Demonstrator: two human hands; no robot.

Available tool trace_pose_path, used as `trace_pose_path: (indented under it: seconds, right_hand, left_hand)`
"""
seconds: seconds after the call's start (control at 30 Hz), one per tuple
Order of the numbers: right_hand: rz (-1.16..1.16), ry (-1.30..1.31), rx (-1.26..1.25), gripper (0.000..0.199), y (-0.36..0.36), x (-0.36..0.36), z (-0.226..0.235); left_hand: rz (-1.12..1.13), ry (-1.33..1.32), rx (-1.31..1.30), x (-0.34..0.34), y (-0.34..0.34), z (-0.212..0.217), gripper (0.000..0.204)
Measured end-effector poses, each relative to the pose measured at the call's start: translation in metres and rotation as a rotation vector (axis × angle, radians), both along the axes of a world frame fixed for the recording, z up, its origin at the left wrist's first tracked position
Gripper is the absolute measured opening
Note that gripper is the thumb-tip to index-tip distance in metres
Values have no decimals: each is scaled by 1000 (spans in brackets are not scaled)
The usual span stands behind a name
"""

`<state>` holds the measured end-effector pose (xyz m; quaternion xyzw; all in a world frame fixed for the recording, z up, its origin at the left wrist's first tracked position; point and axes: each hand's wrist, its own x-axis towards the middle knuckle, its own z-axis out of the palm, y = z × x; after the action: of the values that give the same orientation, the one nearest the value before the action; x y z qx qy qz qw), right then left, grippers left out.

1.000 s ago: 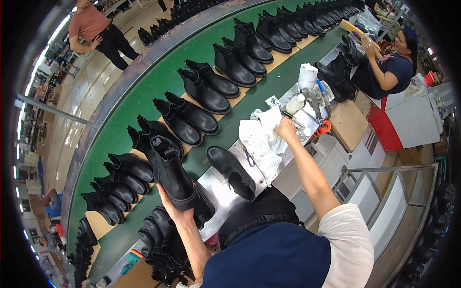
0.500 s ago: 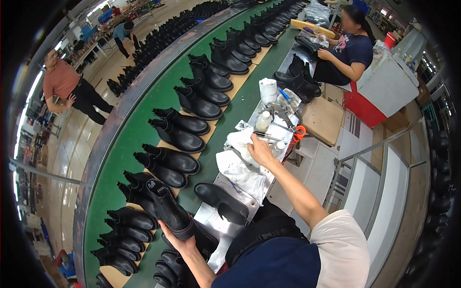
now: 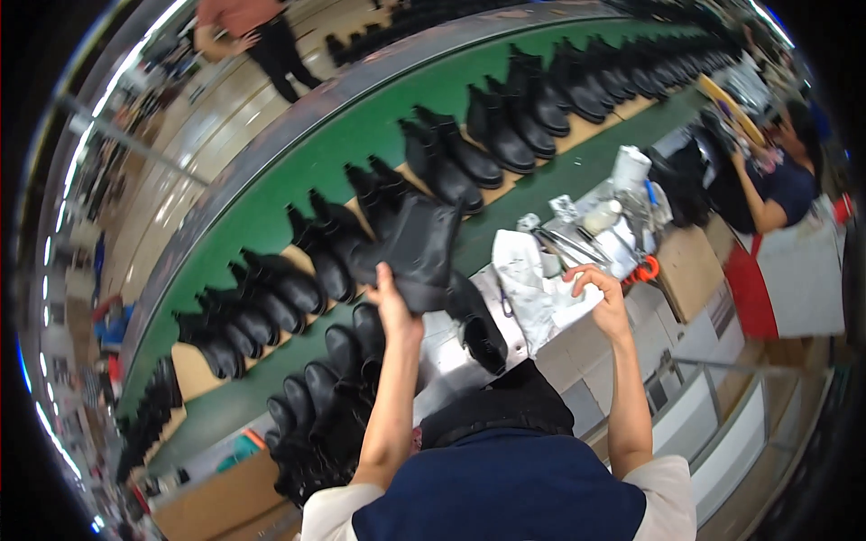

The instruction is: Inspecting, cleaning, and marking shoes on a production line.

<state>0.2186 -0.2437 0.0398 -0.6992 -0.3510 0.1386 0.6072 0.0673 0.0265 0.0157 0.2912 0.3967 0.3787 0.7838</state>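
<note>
A black ankle boot [image 3: 420, 242] is held up in front of me, with my left hand [image 3: 397, 309] gripping it from below. My right hand [image 3: 603, 296] has its fingers curled over the edge of a white cloth [image 3: 577, 305], pinching it. More white cloth [image 3: 520, 270], creased and smudged, lies beside it on the metal-topped bench. Another black boot [image 3: 478, 329] rests on its side on the bench between my two hands. The fingers of my left hand are partly hidden behind the held boot.
Pairs of black boots [image 3: 451, 162] line cardboard strips on the green conveyor [image 3: 262, 212]. More boots [image 3: 316, 406] crowd at lower left. Bottles, a white roll [image 3: 631, 169] and orange-handled scissors [image 3: 646, 269] sit at right. A co-worker [image 3: 789, 176] sits farther right; another person [image 3: 262, 41] stands beyond the conveyor.
The view has swung toward the left. My left hand has brought the boot up toward the middle and tilted it. My right hand has drawn back nearer me with the white cloth.
</note>
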Motion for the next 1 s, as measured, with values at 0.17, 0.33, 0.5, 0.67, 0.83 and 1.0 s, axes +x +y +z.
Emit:
trace_pose_path:
  seconds: [0.17, 0.33, 0.5, 0.67, 0.83, 1.0]
  right_hand:
    - [163, 766, 167, 48, 83, -52, 5]
    - [39, 281, -114, 30, 145, -59, -11]
    - [208, 211, 102, 23, 140, -45, 11]
    - [146, 335, -44, 24, 128, -48, 36]
    - [49, -35, -136, 29, 146, -40, 18]
    - [276, 414, -141, 27, 129, -43, 38]
  left_hand:
    - [150, 89, 81, 4, -15, 18, 74]
    - [137, 199, 425, 7, -38, 21, 84]
    - [159, 162, 277, 4, -32, 51, 82]
    - [75, 72, 148, 9, -38, 31, 86]
    - [134, 155, 412, 15, -40, 43, 83]
    - [21, 34, 143, 8, -34, 39, 82]
